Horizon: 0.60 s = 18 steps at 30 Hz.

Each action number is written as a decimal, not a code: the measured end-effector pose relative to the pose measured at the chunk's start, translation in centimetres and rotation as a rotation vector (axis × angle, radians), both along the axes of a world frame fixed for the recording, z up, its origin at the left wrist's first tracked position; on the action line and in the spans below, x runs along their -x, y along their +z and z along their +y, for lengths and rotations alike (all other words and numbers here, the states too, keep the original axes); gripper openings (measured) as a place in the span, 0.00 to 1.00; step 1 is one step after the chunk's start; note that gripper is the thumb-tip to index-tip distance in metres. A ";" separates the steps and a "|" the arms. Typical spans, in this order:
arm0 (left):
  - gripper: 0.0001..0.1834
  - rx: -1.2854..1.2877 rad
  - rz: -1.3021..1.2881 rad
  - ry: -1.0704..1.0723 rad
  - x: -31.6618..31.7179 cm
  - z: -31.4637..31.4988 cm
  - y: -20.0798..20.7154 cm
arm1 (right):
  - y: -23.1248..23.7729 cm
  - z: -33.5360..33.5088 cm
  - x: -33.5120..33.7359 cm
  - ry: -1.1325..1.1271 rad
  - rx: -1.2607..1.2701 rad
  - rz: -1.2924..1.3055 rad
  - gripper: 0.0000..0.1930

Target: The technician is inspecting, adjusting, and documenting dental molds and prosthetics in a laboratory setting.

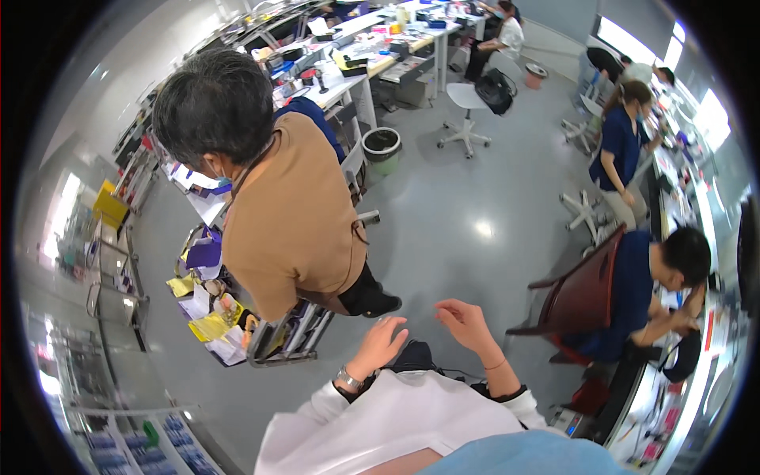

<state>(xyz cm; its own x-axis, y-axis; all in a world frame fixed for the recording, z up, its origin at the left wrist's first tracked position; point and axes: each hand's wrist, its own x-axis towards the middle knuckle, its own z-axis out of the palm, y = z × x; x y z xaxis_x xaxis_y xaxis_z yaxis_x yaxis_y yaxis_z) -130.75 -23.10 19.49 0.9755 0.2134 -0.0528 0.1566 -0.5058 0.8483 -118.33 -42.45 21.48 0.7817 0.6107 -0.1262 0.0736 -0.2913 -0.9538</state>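
While both hands hang empty—left hand point(385, 342) loosely curled, right hand point(465, 323) fingers spread—nothing is gripped; next move needs a reach toward the wire cart point(289, 336).

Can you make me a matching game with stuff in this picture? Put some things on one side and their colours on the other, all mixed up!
Things:
1. Waste bin by the desk
2. Swivel stool with no one on it
3. Armchair beside the right hand
4. Wrist band on the left hand

Colours:
A. dark red
B. silver
C. pale green
D. white

Pairs: 1-C, 2-D, 3-A, 4-B
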 end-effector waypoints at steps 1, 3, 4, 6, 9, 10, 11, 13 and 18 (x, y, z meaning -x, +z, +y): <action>0.15 -0.145 -0.043 -0.086 -2.4 -0.4 0.1 | -0.5 -0.7 -2.0 -0.072 -0.094 0.007 0.10; 0.15 -0.295 -0.086 -0.145 -7.2 -1.1 0.0 | -0.8 -1.6 -6.4 -0.053 -0.082 -0.023 0.10; 0.15 -0.310 -0.076 -0.188 -9.6 -1.4 -0.1 | -0.9 -1.9 -8.8 -0.064 -0.069 -0.051 0.10; 0.16 -0.348 -0.077 -0.237 -15.0 -1.5 -1.4 | -0.5 -2.8 -13.9 -0.016 -0.029 -0.093 0.10; 0.16 -0.410 -0.063 -0.244 -24.9 -1.1 -4.3 | -0.4 -4.0 -23.7 -0.014 0.079 -0.237 0.10; 0.15 -0.447 -0.013 -0.228 -28.5 -1.2 -2.9 | -0.1 -4.9 -26.7 -0.041 0.152 -0.326 0.10; 0.15 -0.433 -0.015 -0.207 -32.0 -1.3 -2.4 | 0.5 -5.5 -29.6 -0.019 0.163 -0.332 0.10; 0.14 -0.450 -0.176 -0.184 -38.2 -1.7 -1.5 | 2.1 -6.8 -34.7 -0.174 0.160 -0.282 0.11; 0.15 -0.395 -0.229 -0.232 -53.2 -1.3 -1.3 | -0.9 -11.4 -49.2 -0.348 0.036 -0.101 0.10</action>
<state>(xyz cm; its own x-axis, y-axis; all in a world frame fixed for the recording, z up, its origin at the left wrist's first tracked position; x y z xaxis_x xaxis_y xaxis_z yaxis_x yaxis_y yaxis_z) -77.54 -24.37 18.18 0.9768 -0.0497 0.2084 -0.1651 -0.7944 0.5845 -69.10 -53.87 20.59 0.9516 0.3024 -0.0541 0.0575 -0.3483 -0.9356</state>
